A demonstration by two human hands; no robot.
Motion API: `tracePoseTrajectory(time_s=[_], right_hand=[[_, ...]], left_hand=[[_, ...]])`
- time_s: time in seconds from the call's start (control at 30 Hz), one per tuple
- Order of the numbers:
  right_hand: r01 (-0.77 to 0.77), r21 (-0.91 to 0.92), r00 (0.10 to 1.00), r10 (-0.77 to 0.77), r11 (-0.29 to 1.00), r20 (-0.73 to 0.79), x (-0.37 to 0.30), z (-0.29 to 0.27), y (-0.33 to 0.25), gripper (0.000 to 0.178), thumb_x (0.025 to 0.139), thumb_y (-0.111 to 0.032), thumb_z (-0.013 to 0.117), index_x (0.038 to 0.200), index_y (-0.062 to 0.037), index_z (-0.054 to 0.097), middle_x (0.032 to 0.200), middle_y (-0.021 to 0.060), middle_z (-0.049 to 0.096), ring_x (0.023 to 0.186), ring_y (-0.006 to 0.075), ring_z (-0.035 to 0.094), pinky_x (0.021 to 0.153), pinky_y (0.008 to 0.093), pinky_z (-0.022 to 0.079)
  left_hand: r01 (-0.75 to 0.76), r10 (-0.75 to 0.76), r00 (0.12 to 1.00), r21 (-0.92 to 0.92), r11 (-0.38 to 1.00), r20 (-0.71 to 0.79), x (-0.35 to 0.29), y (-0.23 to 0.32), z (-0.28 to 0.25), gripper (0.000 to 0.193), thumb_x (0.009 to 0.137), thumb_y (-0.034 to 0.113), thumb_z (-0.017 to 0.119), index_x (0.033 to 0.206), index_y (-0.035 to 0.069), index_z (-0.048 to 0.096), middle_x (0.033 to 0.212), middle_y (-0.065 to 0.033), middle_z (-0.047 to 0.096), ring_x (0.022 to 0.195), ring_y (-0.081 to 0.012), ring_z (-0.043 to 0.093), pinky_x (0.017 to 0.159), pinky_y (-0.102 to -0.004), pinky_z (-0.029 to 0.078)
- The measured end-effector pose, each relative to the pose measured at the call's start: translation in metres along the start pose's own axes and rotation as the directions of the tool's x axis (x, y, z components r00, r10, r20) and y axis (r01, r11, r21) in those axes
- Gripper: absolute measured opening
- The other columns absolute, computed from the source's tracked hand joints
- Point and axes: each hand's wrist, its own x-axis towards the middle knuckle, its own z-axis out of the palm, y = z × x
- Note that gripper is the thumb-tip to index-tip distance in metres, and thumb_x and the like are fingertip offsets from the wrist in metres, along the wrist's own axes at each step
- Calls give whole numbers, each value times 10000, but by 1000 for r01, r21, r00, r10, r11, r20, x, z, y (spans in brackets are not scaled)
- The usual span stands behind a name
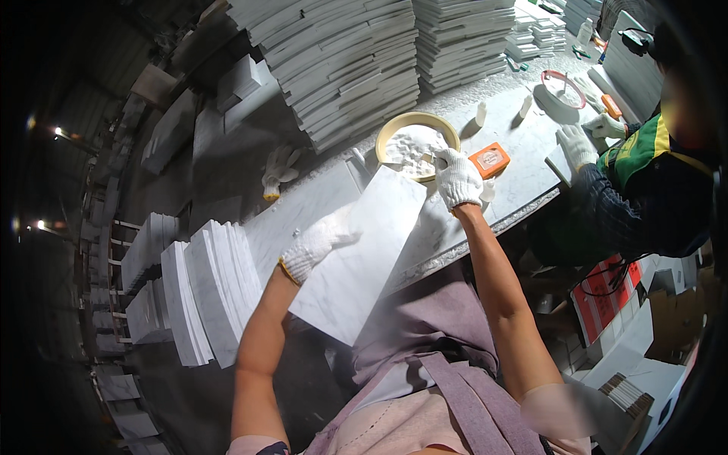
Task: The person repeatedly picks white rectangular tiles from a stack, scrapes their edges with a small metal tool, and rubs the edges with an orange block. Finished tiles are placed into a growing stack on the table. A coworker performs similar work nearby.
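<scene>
Dim, dark-edged workshop space surrounds a marble-topped worktable (523, 186), with tall stacks of white marble tiles (341, 68) cut off by the upper border. Along the left, racks fade into shadow and are hard to make out.

The left hand (317, 244), in a white knitted glove, holds a pale marble slab (371, 258) by its left long edge. Glove and stone nearly merge in colour, so the spread of the fingers is unclear, and any beneath the slab are hidden. That slab lies slanted between the arms, its near end out over the person's lap, its far end just beside a yellow bowl (410, 117).

The gloved right hand (459, 180) is at the bowl's right rim, fingers curled narrow; a small piece shows by the fingertips, but I cannot tell what it is or how firmly it is gripped. White material (409, 142) fills the bowl, partly covered by the hand. An orange box (489, 159) lies nearby.

At right, a co-worker (644, 197) is partly lost in darkness.
</scene>
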Motion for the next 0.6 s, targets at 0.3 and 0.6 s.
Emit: tracePoseTrajectory(time_s=[0.3,0.6], right_hand=[[-216,294,971,172,931,167,9,7,9,321,976,-279,680,1155,-35,786,830,104,770,719,183,726,674,331,571],[-425,701,900,187,573,393,-1,-28,-17,327,988,-247,712,1214,-17,763,922,33,756,705,109,700,561,231,534]], left_hand=[[44,-52,993,75,996,109,50,18,-40,681,1007,187,735,1574,-39,432,1518,-106,564,1387,-177,509,1199,-307,366],[137,-122,978,-79,987,170,77,15,-61,621,1007,166,737,1537,-40,487,1431,-86,630,1290,-146,580,1128,-315,458]])
